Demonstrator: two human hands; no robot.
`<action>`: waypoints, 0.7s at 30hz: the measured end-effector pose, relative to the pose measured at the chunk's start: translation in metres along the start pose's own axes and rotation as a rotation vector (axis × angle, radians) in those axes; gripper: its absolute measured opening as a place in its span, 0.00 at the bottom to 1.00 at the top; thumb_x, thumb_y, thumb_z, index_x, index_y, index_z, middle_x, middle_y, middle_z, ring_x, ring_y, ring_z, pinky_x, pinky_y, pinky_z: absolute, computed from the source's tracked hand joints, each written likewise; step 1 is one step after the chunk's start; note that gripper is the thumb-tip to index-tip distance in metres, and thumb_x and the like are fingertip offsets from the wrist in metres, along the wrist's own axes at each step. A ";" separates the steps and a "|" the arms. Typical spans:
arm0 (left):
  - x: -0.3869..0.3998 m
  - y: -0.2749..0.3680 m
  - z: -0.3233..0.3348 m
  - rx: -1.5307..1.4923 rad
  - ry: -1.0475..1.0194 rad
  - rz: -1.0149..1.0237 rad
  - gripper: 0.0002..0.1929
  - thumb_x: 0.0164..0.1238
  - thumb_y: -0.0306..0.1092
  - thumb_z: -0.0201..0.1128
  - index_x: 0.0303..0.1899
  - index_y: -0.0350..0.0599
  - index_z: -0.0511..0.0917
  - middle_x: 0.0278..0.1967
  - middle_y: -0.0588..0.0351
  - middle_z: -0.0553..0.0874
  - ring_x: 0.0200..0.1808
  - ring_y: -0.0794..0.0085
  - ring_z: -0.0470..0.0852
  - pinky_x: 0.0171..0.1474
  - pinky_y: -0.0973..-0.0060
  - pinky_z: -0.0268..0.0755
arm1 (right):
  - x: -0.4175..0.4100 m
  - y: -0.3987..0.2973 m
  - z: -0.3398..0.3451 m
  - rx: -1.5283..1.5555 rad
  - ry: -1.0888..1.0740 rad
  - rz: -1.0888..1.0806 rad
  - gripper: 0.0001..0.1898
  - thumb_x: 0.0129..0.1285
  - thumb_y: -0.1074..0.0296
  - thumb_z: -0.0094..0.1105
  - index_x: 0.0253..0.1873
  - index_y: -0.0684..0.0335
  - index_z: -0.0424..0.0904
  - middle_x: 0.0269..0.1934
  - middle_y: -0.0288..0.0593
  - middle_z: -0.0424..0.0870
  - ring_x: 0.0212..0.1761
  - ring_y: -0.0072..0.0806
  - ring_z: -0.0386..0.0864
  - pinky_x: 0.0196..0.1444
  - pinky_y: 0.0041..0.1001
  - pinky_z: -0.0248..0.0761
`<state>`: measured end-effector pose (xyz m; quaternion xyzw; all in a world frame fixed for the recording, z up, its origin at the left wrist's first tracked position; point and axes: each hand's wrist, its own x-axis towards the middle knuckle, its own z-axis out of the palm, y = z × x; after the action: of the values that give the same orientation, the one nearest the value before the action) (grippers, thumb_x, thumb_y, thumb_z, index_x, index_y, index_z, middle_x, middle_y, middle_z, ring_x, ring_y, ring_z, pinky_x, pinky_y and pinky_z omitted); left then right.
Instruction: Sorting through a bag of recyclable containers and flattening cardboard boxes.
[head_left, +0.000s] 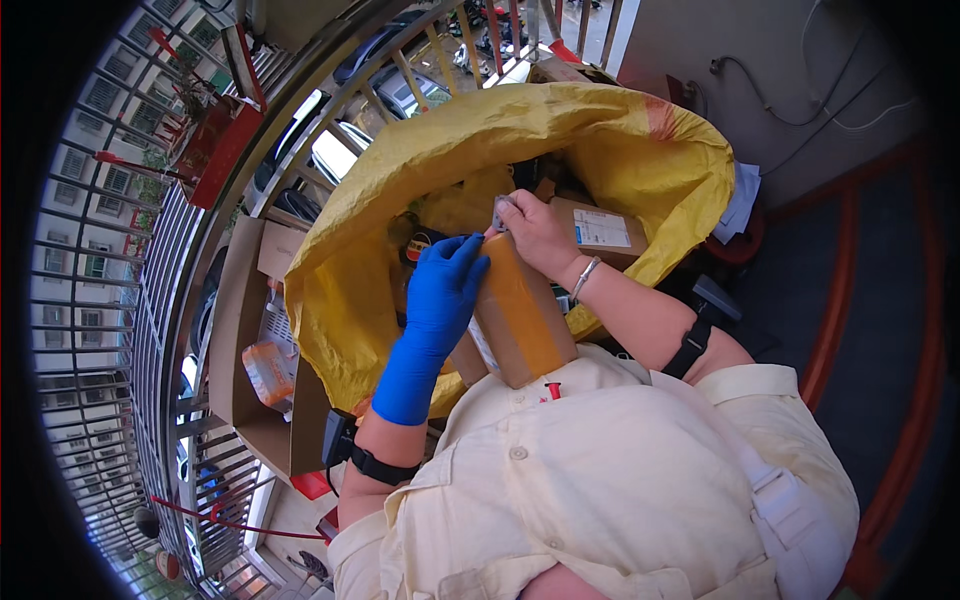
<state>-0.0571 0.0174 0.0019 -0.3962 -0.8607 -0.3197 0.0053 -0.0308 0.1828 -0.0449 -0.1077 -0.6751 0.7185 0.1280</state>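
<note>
A cardboard box with a wide strip of orange tape leans against my shirt, above the mouth of a large yellow woven sack. My left hand, in a long blue glove, rests at the box's upper left corner, fingertips drawn together. My bare right hand pinches a small grey object at the box's top end; its kind is unclear. Behind my right hand, another cardboard box with a printed label lies in the sack. How firmly my left fingers grip is hidden.
An open carton holding an orange-and-white packet stands left of the sack. Metal railings run along the far and left sides. A red planter hangs at upper left. Papers lie right of the sack, near a wall with cables.
</note>
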 end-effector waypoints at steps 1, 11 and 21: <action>0.001 0.001 -0.001 0.006 -0.006 0.007 0.14 0.59 0.32 0.60 0.47 0.42 0.77 0.41 0.47 0.80 0.43 0.58 0.78 0.47 0.70 0.70 | 0.000 0.001 0.000 -0.018 0.012 0.017 0.11 0.68 0.64 0.45 0.36 0.67 0.69 0.28 0.41 0.78 0.30 0.24 0.80 0.34 0.22 0.71; -0.001 0.006 0.000 -0.265 -0.054 -0.058 0.15 0.56 0.32 0.61 0.47 0.45 0.77 0.44 0.49 0.78 0.44 0.57 0.78 0.47 0.70 0.70 | -0.006 -0.002 -0.005 -0.061 0.093 -0.001 0.12 0.66 0.64 0.45 0.36 0.70 0.68 0.25 0.49 0.79 0.27 0.32 0.82 0.31 0.28 0.72; 0.009 0.029 -0.011 -0.056 -0.187 -0.199 0.15 0.56 0.38 0.65 0.38 0.36 0.77 0.38 0.51 0.76 0.38 0.66 0.76 0.44 0.74 0.68 | -0.008 -0.013 0.006 -0.068 0.010 -0.076 0.12 0.66 0.64 0.45 0.35 0.69 0.67 0.23 0.48 0.78 0.26 0.33 0.82 0.28 0.29 0.72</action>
<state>-0.0463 0.0318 0.0288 -0.3368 -0.8832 -0.3042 -0.1180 -0.0243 0.1752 -0.0314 -0.0896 -0.7021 0.6893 0.1548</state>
